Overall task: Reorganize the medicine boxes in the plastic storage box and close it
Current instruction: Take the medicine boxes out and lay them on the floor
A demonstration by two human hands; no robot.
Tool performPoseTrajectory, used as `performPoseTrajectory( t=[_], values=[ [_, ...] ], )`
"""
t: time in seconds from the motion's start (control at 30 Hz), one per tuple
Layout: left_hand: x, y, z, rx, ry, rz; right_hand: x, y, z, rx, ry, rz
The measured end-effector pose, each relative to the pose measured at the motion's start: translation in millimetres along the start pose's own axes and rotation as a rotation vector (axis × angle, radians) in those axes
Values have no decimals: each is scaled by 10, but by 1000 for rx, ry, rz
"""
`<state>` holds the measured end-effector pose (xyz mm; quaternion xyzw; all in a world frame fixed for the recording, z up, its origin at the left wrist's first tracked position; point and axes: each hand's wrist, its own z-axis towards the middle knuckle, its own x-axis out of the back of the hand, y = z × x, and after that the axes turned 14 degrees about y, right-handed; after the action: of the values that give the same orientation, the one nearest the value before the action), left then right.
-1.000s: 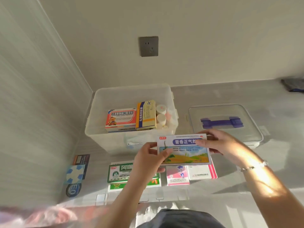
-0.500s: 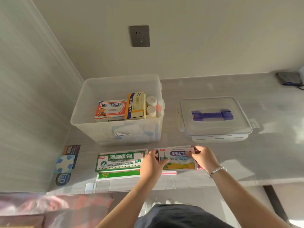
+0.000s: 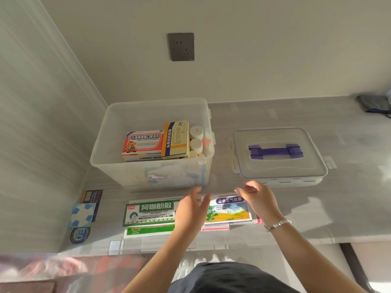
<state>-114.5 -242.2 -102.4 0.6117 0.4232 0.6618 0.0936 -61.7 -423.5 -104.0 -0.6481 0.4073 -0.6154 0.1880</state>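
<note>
Storage box [image 3: 118, 132] stands open against the wall corner, lid [image 3: 279, 153] laid flat to its right, presumably so I can load freely. Head view: my left hand [image 3: 191, 208] and right hand [image 3: 257, 197] hover with fingers loose, holding nothing, above the landscape-printed box [image 3: 230, 212] lying flat on the counter [image 3: 275, 115]. Counted inside: two cartons, the red box [image 3: 142, 144] and yellow box [image 3: 175, 140], plus at least three white bottles [image 3: 196, 138]. Outside, the green box [image 3: 148, 214] tops one stack; further boxes beneath are partly hidden.
</note>
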Motion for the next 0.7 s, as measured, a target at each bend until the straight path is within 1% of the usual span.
performPoseTrajectory(
  t=[0.07,0.13,0.23,0.37,0.47,0.6,0.7],
  values=[
    [208,112,28,-17,39,-126,73,-204,-37,-15,-84,179],
    [410,200,69,-57,47,-230,132,-438,-95,29,-168,315],
    [734,321,157,-117,59,-398,165,-830,-156,99,-240,437],
    [1132,376,440,-175,92,-455,38,-1282,-136,161,-276,534],
    [1343,314,756,-157,68,-426,-140,-1544,-43,173,-275,532],
    [1487,146,1252,-111,-33,-179,-403,-1848,116,239,-306,375],
    [1495,9,1618,-79,-102,-61,-651,-2038,250,250,-334,248]
  ],
)
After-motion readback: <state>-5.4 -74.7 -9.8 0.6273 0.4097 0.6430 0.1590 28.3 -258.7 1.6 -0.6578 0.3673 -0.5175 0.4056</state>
